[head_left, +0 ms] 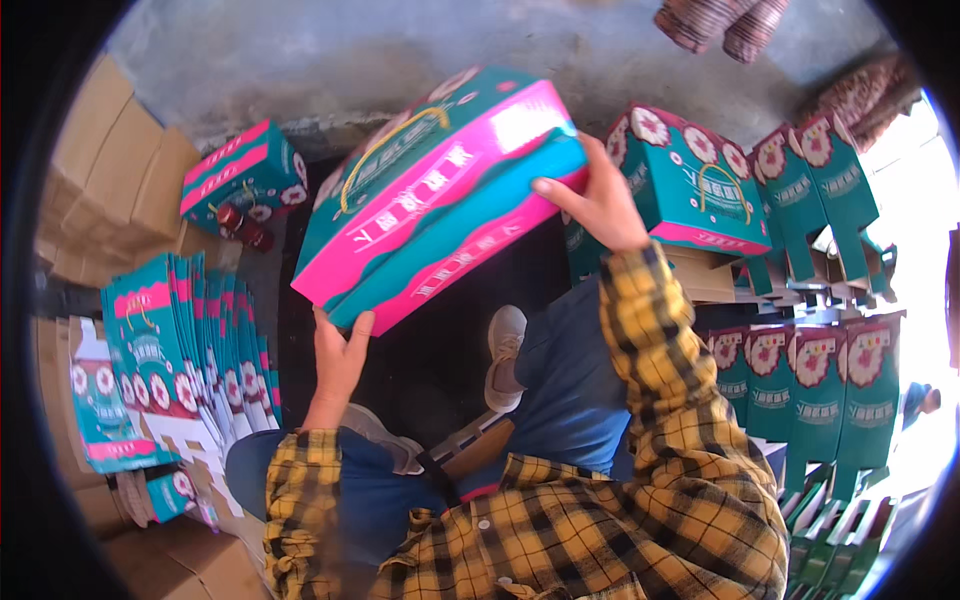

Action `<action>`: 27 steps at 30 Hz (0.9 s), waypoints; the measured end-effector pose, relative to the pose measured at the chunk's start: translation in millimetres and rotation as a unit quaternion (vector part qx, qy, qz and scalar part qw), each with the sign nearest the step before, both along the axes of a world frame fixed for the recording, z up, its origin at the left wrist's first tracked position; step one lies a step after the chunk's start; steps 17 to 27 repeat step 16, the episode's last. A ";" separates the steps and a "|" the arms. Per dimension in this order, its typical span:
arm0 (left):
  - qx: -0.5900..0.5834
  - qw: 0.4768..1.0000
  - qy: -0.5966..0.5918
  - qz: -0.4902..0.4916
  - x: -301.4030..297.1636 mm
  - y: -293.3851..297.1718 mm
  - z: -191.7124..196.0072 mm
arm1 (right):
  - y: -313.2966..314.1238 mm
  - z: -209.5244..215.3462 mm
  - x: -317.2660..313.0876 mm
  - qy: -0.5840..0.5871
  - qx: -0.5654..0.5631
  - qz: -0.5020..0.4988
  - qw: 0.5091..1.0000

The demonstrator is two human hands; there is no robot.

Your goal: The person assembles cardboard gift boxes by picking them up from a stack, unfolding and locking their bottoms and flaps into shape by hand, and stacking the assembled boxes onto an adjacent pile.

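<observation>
A teal and pink gift box (440, 200) with a yellow rope handle is held up tilted in front of me, its right end higher than its left. My left hand (342, 355) grips its lower left corner, thumb on the near side. At the upper right end my right hand (600, 200) clasps the box, with the thumb on the near face and the other fingers mostly hidden behind. The box looks assembled, with wavy pink and teal bands along its sides. My legs and shoes (507, 350) are below it.
Flat folded cartons (190, 360) stand in a row at left, beside stacked brown cardboard boxes (120, 150). Another gift box (250, 175) sits at the far left near dark red jars (245, 228). At right are a gift box (700, 180) and rows of teal cartons (805, 390).
</observation>
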State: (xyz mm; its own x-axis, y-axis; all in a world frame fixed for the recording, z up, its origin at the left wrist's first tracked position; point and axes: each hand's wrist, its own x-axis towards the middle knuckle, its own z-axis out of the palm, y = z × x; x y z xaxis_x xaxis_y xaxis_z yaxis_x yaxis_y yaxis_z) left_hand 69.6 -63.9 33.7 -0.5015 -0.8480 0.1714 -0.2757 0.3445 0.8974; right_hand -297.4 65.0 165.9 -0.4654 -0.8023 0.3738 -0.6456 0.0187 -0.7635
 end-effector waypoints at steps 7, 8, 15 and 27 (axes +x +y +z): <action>-0.110 0.985 0.031 -0.132 -147.6 87.0 92.9 | 216.9 10.6 -103.4 -0.087 -0.120 -0.111 0.983; -0.096 0.982 0.029 -0.159 -174.8 101.1 110.2 | 244.5 13.5 -121.8 -0.113 -0.114 -0.138 0.977; -0.154 0.955 0.055 -0.249 -329.5 161.5 111.9 | 340.5 -25.6 -220.8 -0.168 -0.127 -0.236 0.949; -0.154 0.954 0.032 -0.254 -339.1 170.7 112.1 | 346.3 -29.7 -225.2 -0.182 -0.125 -0.240 0.945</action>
